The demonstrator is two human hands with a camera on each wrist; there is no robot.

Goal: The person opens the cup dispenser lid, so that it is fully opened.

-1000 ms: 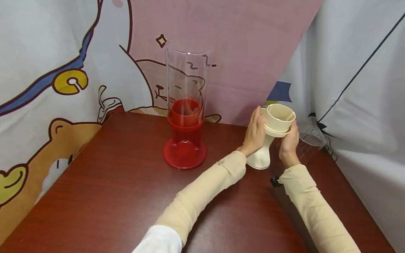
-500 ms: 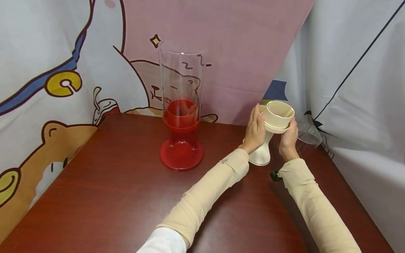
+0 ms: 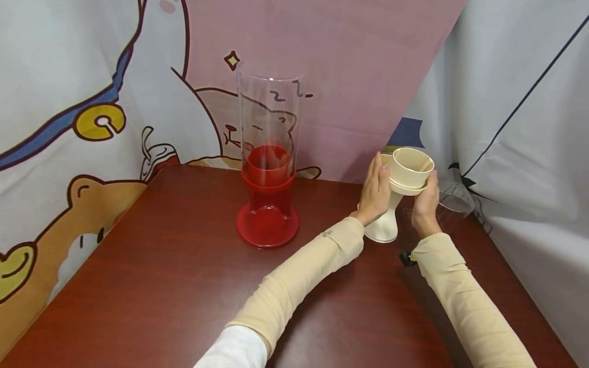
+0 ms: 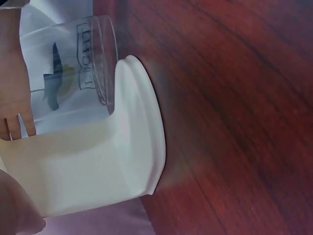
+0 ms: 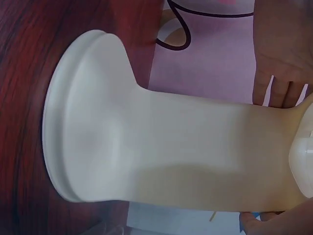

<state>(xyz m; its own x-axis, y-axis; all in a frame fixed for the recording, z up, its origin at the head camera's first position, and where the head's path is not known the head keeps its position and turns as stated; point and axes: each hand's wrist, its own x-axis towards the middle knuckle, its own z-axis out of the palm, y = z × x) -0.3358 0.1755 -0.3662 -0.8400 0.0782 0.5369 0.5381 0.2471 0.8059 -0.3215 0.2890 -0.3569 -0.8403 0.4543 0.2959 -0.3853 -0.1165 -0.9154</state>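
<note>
Two hands are pressed flat against the cream stand [image 3: 385, 225]: left hand [image 3: 376, 191] and right hand [image 3: 425, 204], fingers straight, each grip spread. Its base is set on the worktop [image 3: 184, 286], near a red stand [image 3: 268, 217].

Left hand [image 3: 376, 190] flat, fingers straight, right hand [image 3: 426, 202] upright opposite, beige-sleeved forearms extended

Bright, even indoor light, soft sheen on the dark wooden table [image 3: 184, 286], faint arm shadows near the sleeves, highlights on the clear tube [image 3: 269, 128], head view sharp, wrist views close, soft, cream stand [image 5: 161, 152] slightly blurred
</note>
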